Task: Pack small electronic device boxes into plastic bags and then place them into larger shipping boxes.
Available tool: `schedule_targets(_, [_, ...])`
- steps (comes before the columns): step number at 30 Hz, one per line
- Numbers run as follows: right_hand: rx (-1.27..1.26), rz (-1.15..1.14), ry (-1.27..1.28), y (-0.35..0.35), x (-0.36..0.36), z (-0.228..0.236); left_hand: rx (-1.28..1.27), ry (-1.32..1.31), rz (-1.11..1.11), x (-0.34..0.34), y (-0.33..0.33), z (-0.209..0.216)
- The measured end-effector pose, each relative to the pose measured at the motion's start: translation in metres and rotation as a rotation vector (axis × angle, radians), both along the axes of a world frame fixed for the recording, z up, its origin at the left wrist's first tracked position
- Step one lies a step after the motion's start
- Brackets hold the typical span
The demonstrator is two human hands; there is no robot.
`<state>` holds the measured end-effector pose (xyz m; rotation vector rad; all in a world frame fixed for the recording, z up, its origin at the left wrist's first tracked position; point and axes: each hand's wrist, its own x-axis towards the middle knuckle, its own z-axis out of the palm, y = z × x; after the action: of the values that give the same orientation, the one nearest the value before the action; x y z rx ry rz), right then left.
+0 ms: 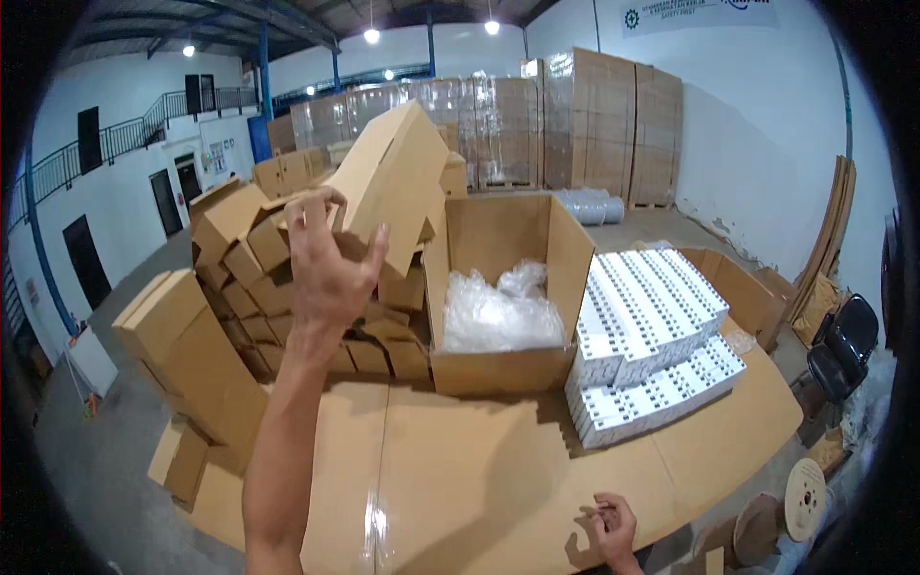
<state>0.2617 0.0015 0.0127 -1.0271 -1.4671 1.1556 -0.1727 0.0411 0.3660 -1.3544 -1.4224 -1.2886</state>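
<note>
My left hand is raised over the table with thumb and fingers spread around the near end of a brown cardboard box. The box is tilted in the air, its far end highest, in front of a pile of similar boxes. Low at the right, my right hand hovers by the table's near edge, fingers loosely curled and apart, with nothing seen in them. An open carton holding clear plastic bags stands at the middle. To its right are stacked white small boxes with dark marks.
A cardboard-covered table spans the foreground. Tall brown boxes stand at its left end. Wrapped pallets of cartons line the back. A black chair and a cable spool are at the right.
</note>
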Motion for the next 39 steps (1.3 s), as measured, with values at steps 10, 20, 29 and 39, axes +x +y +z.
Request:
schedule_targets(10, [0.194, 0.093, 0.002, 0.018, -0.054, 0.017, -0.196, -0.064, -0.079, 0.061, -0.083, -0.160])
schedule_targets(20, [0.198, 0.285, -0.055, 0.012, -0.105, 0.029, -0.381, -0.246, -0.055, 0.103, -0.147, -0.258])
schedule_targets(29, [0.240, 0.303, -0.219, 0.034, -0.136, 0.041, -0.635, -0.304, -0.078, 0.140, -0.173, -0.313])
schedule_targets(39, [0.373, 0.448, -0.310, 0.052, -0.144, 0.035, -0.696, -0.283, -0.050, 0.166, -0.200, -0.330])
